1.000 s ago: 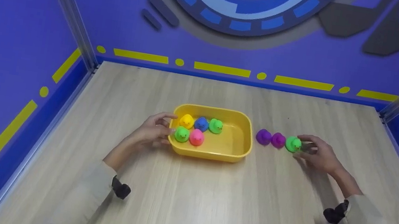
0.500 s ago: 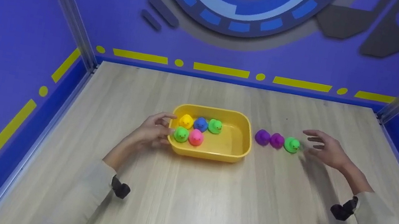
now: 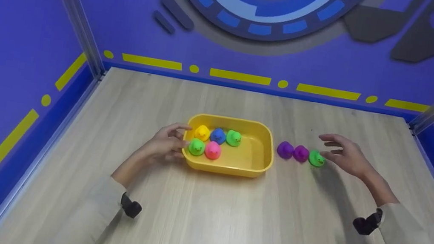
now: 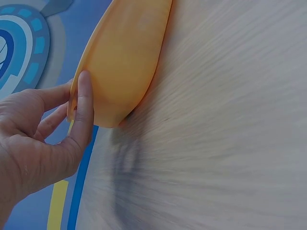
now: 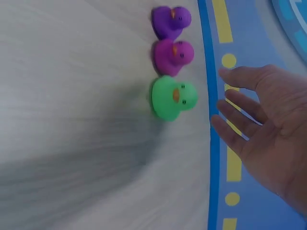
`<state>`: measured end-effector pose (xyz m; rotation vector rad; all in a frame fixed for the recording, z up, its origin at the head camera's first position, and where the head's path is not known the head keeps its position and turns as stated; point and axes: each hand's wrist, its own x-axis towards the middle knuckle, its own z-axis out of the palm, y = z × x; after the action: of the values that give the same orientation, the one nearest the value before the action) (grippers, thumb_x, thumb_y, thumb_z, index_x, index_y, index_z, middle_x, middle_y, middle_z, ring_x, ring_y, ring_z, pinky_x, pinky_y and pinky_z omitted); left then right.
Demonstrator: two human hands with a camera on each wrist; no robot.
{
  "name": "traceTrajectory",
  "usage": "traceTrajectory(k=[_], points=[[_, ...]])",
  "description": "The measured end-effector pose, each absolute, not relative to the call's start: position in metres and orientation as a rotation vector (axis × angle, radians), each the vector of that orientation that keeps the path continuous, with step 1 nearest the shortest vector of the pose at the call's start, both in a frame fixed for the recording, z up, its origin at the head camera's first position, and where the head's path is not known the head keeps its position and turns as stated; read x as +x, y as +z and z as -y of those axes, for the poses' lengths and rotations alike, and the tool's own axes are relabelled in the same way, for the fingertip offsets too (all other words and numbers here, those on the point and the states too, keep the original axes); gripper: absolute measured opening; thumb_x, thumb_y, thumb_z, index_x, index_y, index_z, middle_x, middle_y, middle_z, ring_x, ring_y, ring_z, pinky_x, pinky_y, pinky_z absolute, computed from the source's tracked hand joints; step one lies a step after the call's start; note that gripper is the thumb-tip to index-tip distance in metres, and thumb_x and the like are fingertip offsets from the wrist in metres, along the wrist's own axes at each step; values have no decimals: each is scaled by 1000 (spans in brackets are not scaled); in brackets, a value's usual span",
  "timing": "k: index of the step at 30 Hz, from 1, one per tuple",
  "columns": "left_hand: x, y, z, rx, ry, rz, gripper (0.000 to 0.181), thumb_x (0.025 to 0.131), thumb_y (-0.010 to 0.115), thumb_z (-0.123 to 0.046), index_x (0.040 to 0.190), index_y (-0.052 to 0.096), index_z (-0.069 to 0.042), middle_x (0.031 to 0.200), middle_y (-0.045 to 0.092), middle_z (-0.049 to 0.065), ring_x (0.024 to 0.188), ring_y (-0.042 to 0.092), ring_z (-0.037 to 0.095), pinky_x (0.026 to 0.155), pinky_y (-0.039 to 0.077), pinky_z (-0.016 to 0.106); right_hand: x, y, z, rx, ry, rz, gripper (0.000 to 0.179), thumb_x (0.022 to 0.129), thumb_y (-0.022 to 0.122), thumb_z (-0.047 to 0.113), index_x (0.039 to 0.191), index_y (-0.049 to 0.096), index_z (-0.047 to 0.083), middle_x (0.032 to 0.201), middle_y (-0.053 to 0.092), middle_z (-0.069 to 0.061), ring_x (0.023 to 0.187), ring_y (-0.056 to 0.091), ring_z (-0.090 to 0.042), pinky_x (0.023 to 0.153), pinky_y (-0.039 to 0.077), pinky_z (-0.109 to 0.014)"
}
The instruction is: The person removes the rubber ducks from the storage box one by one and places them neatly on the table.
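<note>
A yellow plastic tub (image 3: 227,169) stands on the table with several toy ducks in its left part: a yellow duck (image 3: 202,132), a blue duck (image 3: 218,136), a pink duck (image 3: 213,150) and two green ones. My left hand (image 3: 166,142) pinches the tub's left end, the thumb against its outer wall (image 4: 122,57) and fingers at the rim. Right of the tub, a purple duck (image 3: 285,150), a magenta duck (image 3: 301,153) and a green duck (image 5: 168,99) sit in a row. Over the green duck hovers my right hand (image 3: 345,155), fingers spread and holding nothing.
The light wood table (image 3: 220,217) is bounded by blue-purple panels (image 3: 247,64) at the back and both sides, with metal posts (image 3: 81,20) in the corners. Black wrist cameras (image 3: 131,206) are strapped to both sleeves.
My right hand drew back to the right from the green duck, then came left again and higher, above it. The left hand stays at the tub, and the ducks keep their places.
</note>
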<state>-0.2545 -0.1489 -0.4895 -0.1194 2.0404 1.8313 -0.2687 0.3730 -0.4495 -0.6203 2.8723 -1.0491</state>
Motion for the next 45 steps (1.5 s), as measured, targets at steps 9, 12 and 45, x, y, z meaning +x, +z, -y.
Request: traceTrajectory(k=[9,12,45], points=[[-252,-490,149,-120,1834,-2047,54,94,71,-6,144,56,-19,117,45,10,86,63,20,82,65,37,-273,-434,-346,-674,-1082,-2800,41,96,68,1,135,58,-5,135,61,-26,122,61,-43,100,53,-57],[-251,-491,148,-121,1833,-2051,54,93,71,-6,144,55,-19,117,46,10,86,63,20,83,65,38,-277,-428,-338,-668,-1064,-2766,39,96,67,2,134,59,-4,133,62,-25,123,61,-45,101,54,-55],[-253,-490,148,-141,1810,-2087,53,94,71,-6,143,56,-20,116,46,9,87,61,20,90,63,45,-304,-424,-248,-730,-1047,-2596,37,99,63,4,134,59,-5,135,62,-26,122,63,-42,104,54,-54]])
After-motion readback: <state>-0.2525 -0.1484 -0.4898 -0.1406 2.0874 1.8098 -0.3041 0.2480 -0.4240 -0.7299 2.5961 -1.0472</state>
